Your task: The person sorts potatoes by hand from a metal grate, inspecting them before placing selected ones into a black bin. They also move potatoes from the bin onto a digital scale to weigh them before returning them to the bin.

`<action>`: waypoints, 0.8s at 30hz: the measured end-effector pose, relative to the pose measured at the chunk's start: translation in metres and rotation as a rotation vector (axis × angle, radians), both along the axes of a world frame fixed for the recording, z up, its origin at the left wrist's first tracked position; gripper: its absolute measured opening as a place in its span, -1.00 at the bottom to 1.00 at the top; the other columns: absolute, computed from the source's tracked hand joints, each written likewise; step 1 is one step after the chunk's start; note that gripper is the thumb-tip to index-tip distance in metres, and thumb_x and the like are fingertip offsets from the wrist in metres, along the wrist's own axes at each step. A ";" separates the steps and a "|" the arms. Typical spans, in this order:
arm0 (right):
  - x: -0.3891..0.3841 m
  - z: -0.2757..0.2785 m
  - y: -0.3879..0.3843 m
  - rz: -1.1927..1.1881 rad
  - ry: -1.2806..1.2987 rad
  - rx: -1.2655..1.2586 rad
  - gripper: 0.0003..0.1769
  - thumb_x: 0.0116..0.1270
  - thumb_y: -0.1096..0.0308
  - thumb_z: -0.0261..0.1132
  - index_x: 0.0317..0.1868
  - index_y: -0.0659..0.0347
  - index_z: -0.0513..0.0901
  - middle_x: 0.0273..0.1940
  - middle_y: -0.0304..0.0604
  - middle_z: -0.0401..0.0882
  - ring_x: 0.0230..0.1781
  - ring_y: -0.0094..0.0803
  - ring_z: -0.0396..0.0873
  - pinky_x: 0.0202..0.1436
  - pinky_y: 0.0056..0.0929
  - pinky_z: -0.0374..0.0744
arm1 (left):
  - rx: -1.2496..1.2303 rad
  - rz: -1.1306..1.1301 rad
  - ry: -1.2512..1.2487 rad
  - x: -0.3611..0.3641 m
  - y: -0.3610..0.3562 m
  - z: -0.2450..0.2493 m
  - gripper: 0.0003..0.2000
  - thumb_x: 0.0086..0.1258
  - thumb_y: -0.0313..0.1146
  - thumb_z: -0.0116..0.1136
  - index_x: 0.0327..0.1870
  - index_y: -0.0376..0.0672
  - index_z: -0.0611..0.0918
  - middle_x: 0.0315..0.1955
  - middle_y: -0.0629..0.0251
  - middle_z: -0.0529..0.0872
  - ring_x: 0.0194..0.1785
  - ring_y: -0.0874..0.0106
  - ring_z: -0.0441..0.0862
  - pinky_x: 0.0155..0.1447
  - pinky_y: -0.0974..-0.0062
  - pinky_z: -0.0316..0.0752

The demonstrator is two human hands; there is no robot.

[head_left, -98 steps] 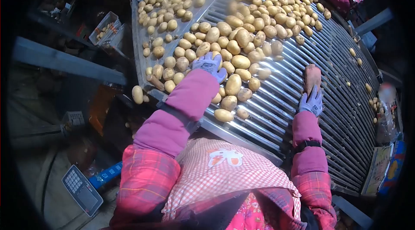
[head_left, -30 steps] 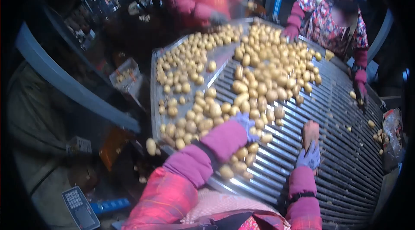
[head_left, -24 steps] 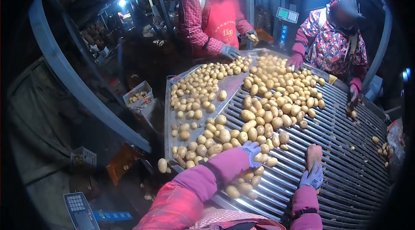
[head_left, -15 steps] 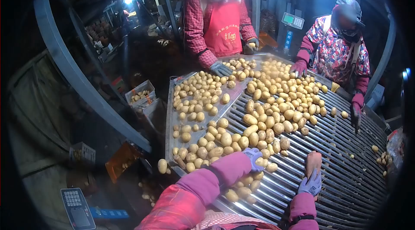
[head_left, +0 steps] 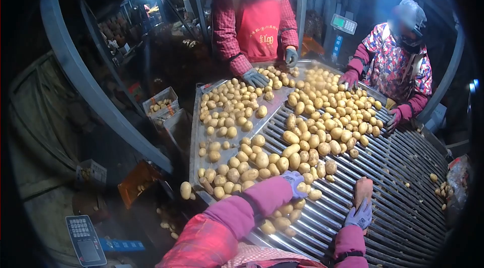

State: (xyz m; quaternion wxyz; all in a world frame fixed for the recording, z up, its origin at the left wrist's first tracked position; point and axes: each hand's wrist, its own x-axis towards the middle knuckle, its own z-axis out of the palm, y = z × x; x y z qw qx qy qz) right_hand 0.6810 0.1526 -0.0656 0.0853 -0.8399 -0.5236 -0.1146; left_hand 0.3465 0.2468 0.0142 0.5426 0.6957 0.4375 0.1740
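My left hand [head_left: 294, 183], in a pale purple glove, lies on the near edge of the potato pile [head_left: 322, 111] with its fingers stretched over potatoes. It does not visibly grip one. My right hand [head_left: 359, 214], gloved alike, is closed around the near end of a reddish-brown oblong block [head_left: 363, 191]. What the block is made of I cannot make out. It rests on the metal bars of the sorting grate [head_left: 403, 187]. Several potatoes [head_left: 280, 219] lie below my left forearm.
Opposite stands a person in a red apron [head_left: 258, 31], a gloved hand on potatoes. Another person in a patterned jacket [head_left: 390, 61] works at the right. A metal post [head_left: 96, 86] and a scale display [head_left: 85, 243] are at left. A plastic bag [head_left: 458, 182] lies far right.
The right co-worker's lower hand has moved up and inward to the edge of the grate. The opposite person's hand that held a potato has lowered. My hands stay nearly in place.
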 end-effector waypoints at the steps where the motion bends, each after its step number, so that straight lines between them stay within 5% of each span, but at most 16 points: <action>1: 0.000 0.001 -0.002 -0.002 -0.003 -0.007 -0.20 0.14 0.18 0.26 0.43 0.01 0.22 0.34 0.12 0.27 0.29 0.04 0.31 0.35 -0.05 0.27 | -0.007 -0.002 -0.003 0.001 0.000 0.000 -0.50 0.40 0.04 0.00 0.11 -0.22 0.56 0.01 0.05 0.61 0.10 0.16 0.57 0.12 0.27 0.48; 3: -0.001 0.003 0.000 0.000 0.014 -0.019 -0.19 0.15 0.18 0.26 0.44 0.00 0.21 0.35 0.11 0.26 0.30 0.04 0.30 0.35 -0.05 0.27 | 0.276 -0.016 0.288 0.004 0.002 0.003 -0.46 0.29 0.12 0.04 -0.08 -0.27 0.63 -0.10 -0.04 0.61 -0.02 0.04 0.56 0.05 0.17 0.45; 6: -0.002 0.004 0.000 0.000 0.008 -0.017 -0.19 0.16 0.18 0.26 0.44 0.00 0.20 0.36 0.11 0.24 0.31 0.04 0.29 0.36 -0.05 0.26 | 0.249 0.105 0.136 0.001 -0.007 0.009 -0.48 0.29 0.12 0.03 -0.16 -0.25 0.65 -0.12 -0.05 0.60 -0.05 0.01 0.53 0.06 0.12 0.43; 10: 0.001 -0.001 0.000 0.002 -0.006 -0.010 -0.19 0.16 0.18 0.25 0.45 -0.01 0.19 0.36 0.10 0.23 0.31 0.03 0.29 0.35 -0.03 0.26 | 0.103 0.098 0.026 0.000 -0.005 0.003 -0.50 0.30 0.09 0.06 -0.08 -0.23 0.64 -0.08 -0.03 0.60 -0.02 0.07 0.55 0.06 0.17 0.45; 13: 0.000 -0.001 0.000 -0.003 -0.008 -0.006 -0.19 0.16 0.18 0.25 0.45 -0.01 0.19 0.37 0.09 0.23 0.31 0.03 0.28 0.35 -0.02 0.26 | 0.301 0.034 0.264 -0.002 -0.005 0.016 -0.50 0.31 0.07 0.06 -0.03 -0.23 0.63 -0.09 -0.02 0.63 -0.03 0.08 0.58 0.02 0.20 0.49; 15: -0.002 0.002 0.000 -0.011 -0.003 -0.017 -0.19 0.16 0.18 0.25 0.45 -0.01 0.19 0.37 0.08 0.23 0.32 0.02 0.28 0.35 -0.02 0.25 | -0.031 0.125 -0.003 -0.005 -0.014 0.039 -0.52 0.31 0.04 0.08 0.00 -0.22 0.63 -0.18 0.03 0.68 -0.12 0.11 0.64 -0.06 0.24 0.53; 22: 0.001 -0.005 -0.001 0.006 -0.024 0.007 -0.19 0.17 0.17 0.25 0.45 -0.01 0.19 0.37 0.09 0.23 0.32 0.02 0.28 0.35 -0.02 0.25 | 0.155 -0.028 0.272 -0.001 -0.006 0.018 -0.61 0.33 -0.08 0.08 0.04 -0.15 0.61 -0.12 0.08 0.61 -0.06 0.18 0.55 0.00 0.25 0.45; 24: -0.002 -0.001 -0.001 -0.005 -0.013 -0.005 -0.18 0.17 0.16 0.26 0.45 -0.02 0.18 0.37 0.09 0.22 0.32 0.02 0.27 0.36 -0.02 0.24 | -0.774 0.372 -0.654 -0.009 -0.025 0.037 -0.59 0.28 -0.05 0.12 -0.01 -0.17 0.63 -0.14 0.05 0.65 -0.10 0.15 0.59 -0.06 0.23 0.49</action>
